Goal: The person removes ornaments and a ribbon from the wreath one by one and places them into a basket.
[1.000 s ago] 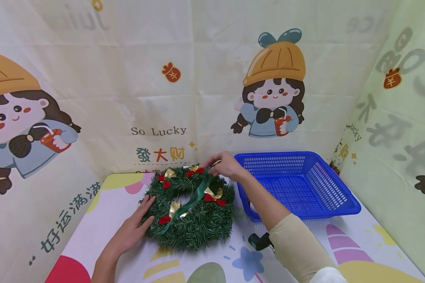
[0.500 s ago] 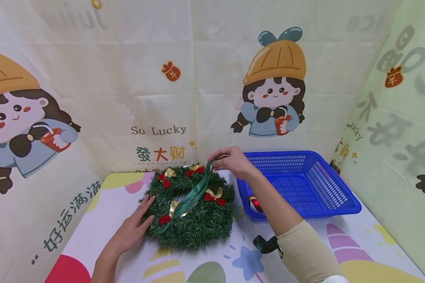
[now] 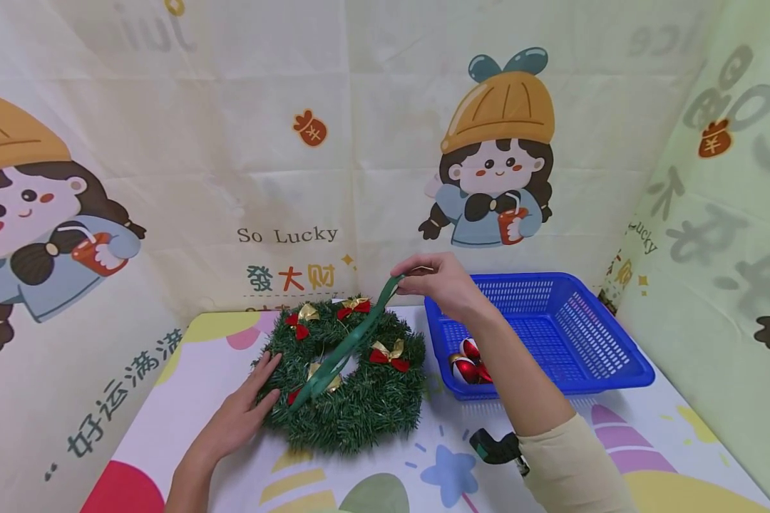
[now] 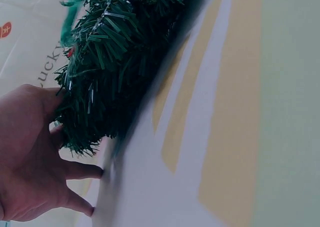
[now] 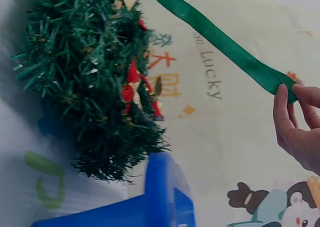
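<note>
A green wreath (image 3: 359,427) with several red and gold bows lies on the table. My left hand (image 3: 247,410) rests at its left side, fingers spread against the needles; the left wrist view shows the same hand (image 4: 35,157) with some fingertips on the table. Above the wreath's right rear, my right hand (image 3: 445,285) pinches the end of a green ribbon (image 3: 353,342) between thumb and fingers. That ribbon slants down taut to the front left of the wreath. In the right wrist view the pinched ribbon (image 5: 225,42) runs up from the fingertips of the right hand (image 5: 302,127).
A blue plastic basket (image 3: 603,349) stands right of the wreath, close beside it. Red and white shiny ornaments (image 3: 467,367) sit in its near left corner. A black device (image 3: 494,447) hangs at the right forearm. Printed cloth (image 3: 385,142) closes off the back and sides.
My right hand has moved up and to the right, drawing the ribbon's end away from the wreath. More ornaments show in the basket as the forearm shifts. The left hand stays still.
</note>
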`<state>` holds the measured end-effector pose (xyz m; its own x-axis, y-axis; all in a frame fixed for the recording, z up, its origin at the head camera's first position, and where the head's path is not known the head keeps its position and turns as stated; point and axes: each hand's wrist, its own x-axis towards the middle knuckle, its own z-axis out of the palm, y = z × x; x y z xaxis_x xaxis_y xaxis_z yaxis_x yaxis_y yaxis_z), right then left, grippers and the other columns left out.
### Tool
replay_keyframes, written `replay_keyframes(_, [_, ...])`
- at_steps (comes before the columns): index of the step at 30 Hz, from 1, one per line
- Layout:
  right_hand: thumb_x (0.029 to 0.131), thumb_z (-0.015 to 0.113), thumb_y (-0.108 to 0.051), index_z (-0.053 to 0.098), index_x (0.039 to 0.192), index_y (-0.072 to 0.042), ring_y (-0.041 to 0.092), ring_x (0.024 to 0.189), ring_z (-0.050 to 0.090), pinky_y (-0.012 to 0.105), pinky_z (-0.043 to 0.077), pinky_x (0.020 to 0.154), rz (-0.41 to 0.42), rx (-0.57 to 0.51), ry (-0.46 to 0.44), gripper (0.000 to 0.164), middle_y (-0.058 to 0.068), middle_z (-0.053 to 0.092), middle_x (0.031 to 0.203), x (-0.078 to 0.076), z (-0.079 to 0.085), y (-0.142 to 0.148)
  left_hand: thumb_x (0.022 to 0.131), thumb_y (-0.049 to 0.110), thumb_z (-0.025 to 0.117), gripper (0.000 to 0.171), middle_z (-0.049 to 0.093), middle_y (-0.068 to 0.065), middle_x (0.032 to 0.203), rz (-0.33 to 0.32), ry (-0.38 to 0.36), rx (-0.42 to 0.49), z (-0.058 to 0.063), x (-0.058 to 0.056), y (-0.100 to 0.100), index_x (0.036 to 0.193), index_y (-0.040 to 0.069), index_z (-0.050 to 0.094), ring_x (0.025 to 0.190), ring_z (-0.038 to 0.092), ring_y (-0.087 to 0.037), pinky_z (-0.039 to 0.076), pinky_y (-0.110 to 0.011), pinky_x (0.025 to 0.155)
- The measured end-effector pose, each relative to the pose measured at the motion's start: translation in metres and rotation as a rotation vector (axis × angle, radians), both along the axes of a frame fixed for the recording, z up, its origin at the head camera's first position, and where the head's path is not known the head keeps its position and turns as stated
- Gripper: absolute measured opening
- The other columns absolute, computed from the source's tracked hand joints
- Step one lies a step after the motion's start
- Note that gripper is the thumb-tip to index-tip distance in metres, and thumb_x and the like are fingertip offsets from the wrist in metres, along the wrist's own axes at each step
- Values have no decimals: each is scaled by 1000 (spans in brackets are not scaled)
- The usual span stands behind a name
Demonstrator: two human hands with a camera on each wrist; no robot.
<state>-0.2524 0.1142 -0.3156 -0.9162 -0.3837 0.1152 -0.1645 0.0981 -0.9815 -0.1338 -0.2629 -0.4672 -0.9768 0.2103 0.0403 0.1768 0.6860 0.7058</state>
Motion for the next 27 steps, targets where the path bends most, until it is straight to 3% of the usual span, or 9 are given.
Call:
replay_keyframes(12, [98,70,-4,74,117,2,25,101,78,45,55,107,-53,-54,8,20,10,79,106,11,12,20,112,39,48,64,12,-17,175,1,5,-3,1,0,1,168,20,25,157,16,-52,26,-77,116])
replay_keyframes(27, [98,69,-1,73,117,4,21,101,77,31,59,97,-108,-70,56,20,5,75,112,20,22,36,112,39,48,64,11,-17,175,-3,2,4,-2,0,1,168,20,24,157,15,-52,26,-77,116])
